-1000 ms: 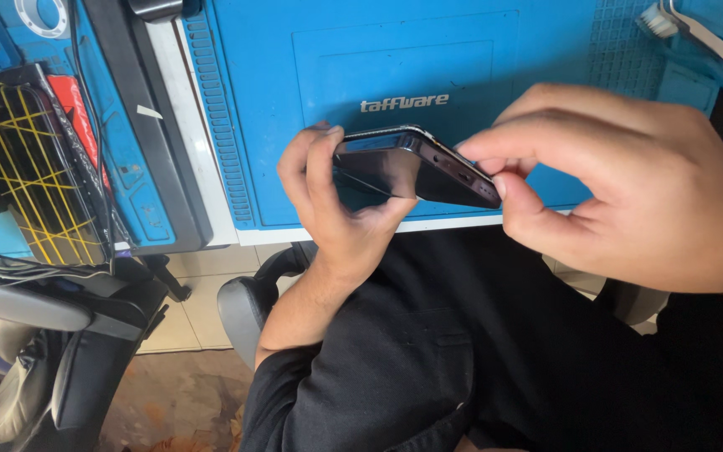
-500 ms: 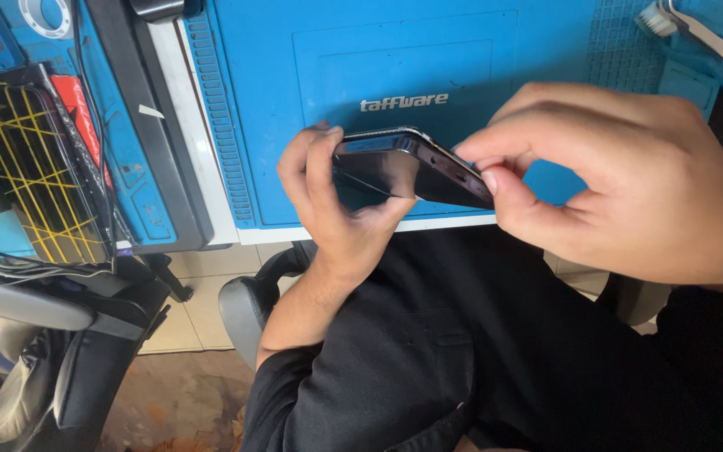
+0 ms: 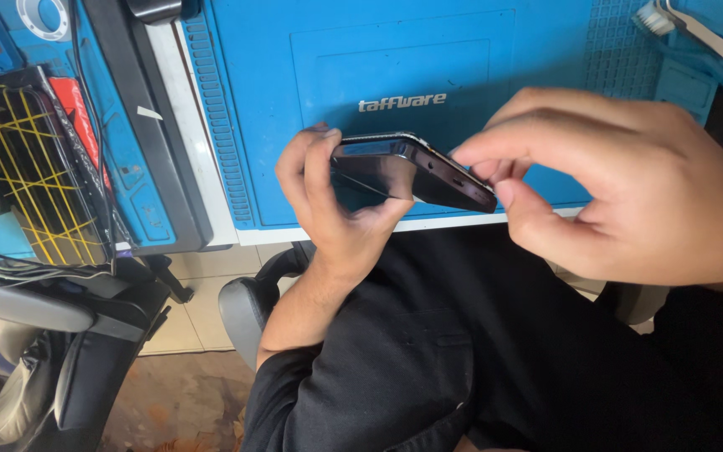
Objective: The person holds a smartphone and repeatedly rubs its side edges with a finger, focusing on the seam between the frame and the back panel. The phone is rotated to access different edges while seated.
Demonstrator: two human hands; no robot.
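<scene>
I see the dark phone (image 3: pixel 412 172) held in the air just off the near edge of the desk (image 3: pixel 211 180), over my lap. Its long axis runs left to right, tilted down at the right end. My left hand (image 3: pixel 336 209) clasps the left end, fingers (image 3: pixel 311 163) wrapped over the top edge and thumb beneath. My right hand (image 3: pixel 621 188) pinches the right end between thumb and forefinger. The phone is glossy, slim, with rounded corners; the blue mat (image 3: pixel 395 59) behind looks rubbery and ribbed.

Bare blue mat (image 3: pixel 311 125) beyond the phone (image 3: pixel 416 172); brush (image 3: pixel 696 29) far right.
</scene>
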